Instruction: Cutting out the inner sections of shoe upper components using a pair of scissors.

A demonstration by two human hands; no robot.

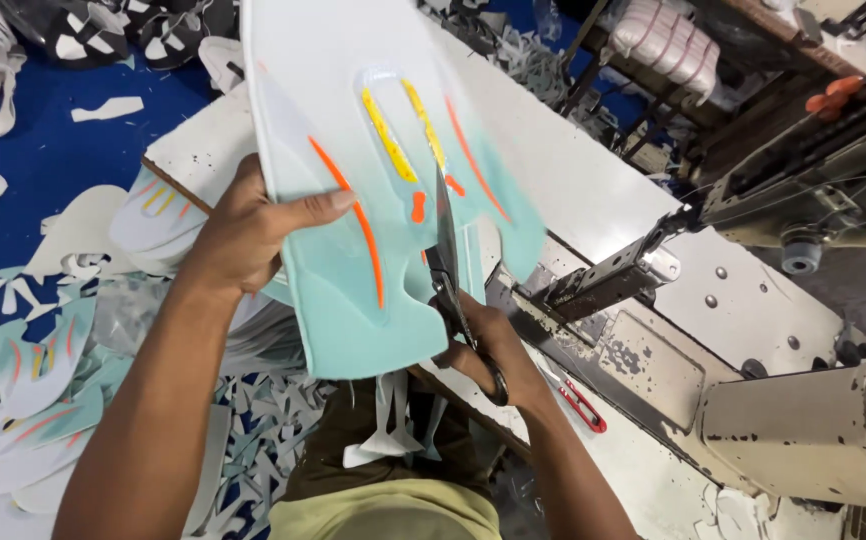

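Note:
My left hand [253,235] grips the left edge of a large flat shoe-upper panel [353,150], white fading to mint green, with orange and yellow stripes. It is held up in front of me, above the table edge. My right hand [488,350] holds dark scissors [450,255], blades pointing up into the slot cut in the panel's lower middle. White trimmed strips [388,420] hang below the panel over my lap.
An industrial sewing machine [803,300] occupies the white table [573,170] on the right, its arm reaching toward the panel. Red-handled snips [583,405] lie by my right wrist. Finished panels [33,390] pile at left with white offcuts [263,440] over a blue floor [43,150].

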